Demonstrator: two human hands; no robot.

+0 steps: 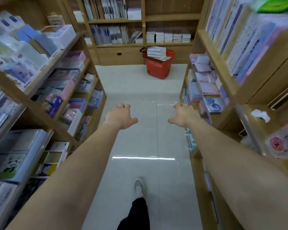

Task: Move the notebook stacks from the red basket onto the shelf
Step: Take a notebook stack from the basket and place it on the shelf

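My fingers (123,106) are spread and loosely curled on both sides, holding nothing. The left hand (121,116) and right hand (184,116) hang palm-down in the air over the floor (140,90), apart from each other and touching neither side rack.

The notebook stacks (156,53) are well ahead of me, piled in the red basket (158,67) at the far end of the aisle and rising above its rim. The basket sits on the floor just in front of the back shelf (168,44), where similar white piles (168,37) already stand in a row.

I judge each stack to be dense and fairly heavy for its size, and stiff as a block but apt to shear, since loose covers slide over one another. Some may be shrink-wrapped, though from this far away I cannot tell. I would clamp a stack from two opposite sides, with fingers under the bottom notebook and thumbs on top, and lift it level. I would not pull at the basket's handle or at the top notebooks alone. First I need to walk closer; one shoe (138,185) shows below me.
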